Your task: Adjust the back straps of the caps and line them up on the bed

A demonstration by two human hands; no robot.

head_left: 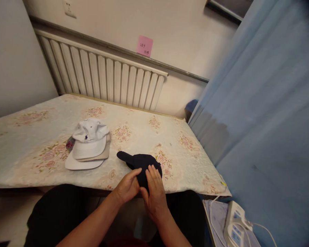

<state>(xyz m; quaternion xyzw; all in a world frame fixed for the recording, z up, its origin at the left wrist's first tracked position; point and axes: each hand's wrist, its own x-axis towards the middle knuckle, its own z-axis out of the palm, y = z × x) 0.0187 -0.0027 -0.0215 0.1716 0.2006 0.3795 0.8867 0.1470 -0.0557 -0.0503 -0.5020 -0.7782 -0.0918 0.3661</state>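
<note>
A dark navy baseball cap (147, 160) is at the table's front edge, its brim pointing left. My left hand (128, 187) grips the cap's near side, thumb on the outside and the other fingers hidden behind the fabric. Against the right side of the crown lies my right hand (154, 192), its fingers stretched out flat and the thumb apart. To the left sits a stack of several caps. A white cap (90, 137) with a small dark logo is on top, a beige brim (106, 151) shows under it, and another white brim (83, 164) is lowest.
The table (134, 113) has a floral cover. A white radiator (105, 75) runs along the wall behind. On the right hangs a blue curtain (260, 103), with a white power strip (234, 223) and cables below. My knees are under the front edge.
</note>
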